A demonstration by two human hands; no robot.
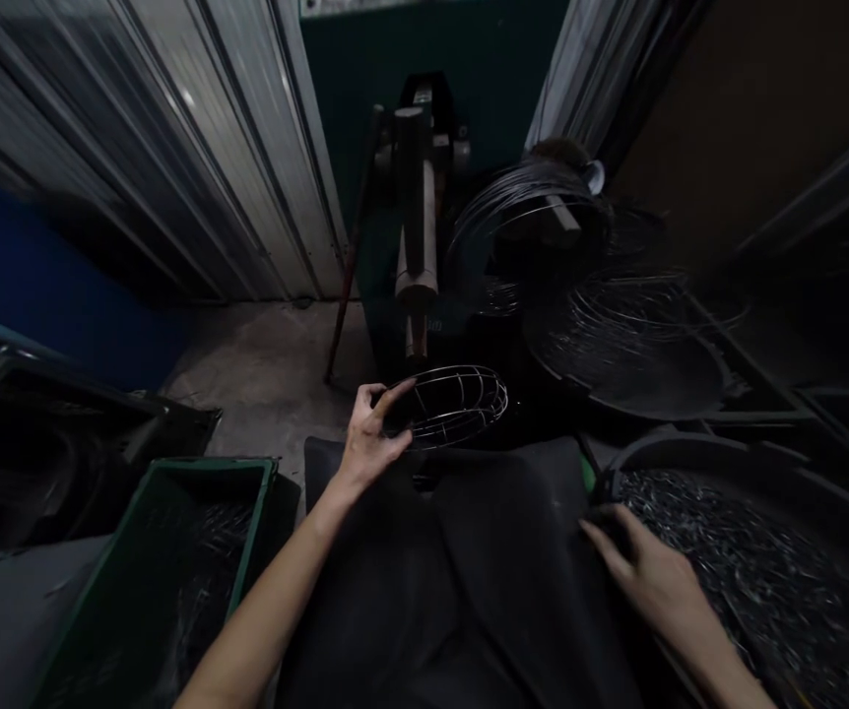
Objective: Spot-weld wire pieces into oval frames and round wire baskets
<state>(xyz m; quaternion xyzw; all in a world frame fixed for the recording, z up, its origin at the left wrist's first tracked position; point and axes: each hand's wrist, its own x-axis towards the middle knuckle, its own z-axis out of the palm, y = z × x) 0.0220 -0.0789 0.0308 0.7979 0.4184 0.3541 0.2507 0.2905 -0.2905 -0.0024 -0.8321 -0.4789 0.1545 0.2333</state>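
My left hand (372,438) grips a round wire cage (461,394) by its left side, thumb and fingers around the rim. The cage is made of thin bright wire rings joined by short cross wires, held tilted above my lap. Just beyond it is a machine's thick cylindrical metal arm (416,236), with a shorter tip below it. My right hand (646,561) is low at the right, beside the rim of a large round tub (635,453) of small metal pieces. Its fingers are curled, and what they hold, if anything, is lost in the dark.
A dark apron (439,571) covers my lap. At the left stands a green crate (136,512) with wire pieces inside. Wire coils (528,187) hang at the right of the machine, above another round tub (631,394) holding wire rings. Corrugated metal wall (225,128) stands behind.
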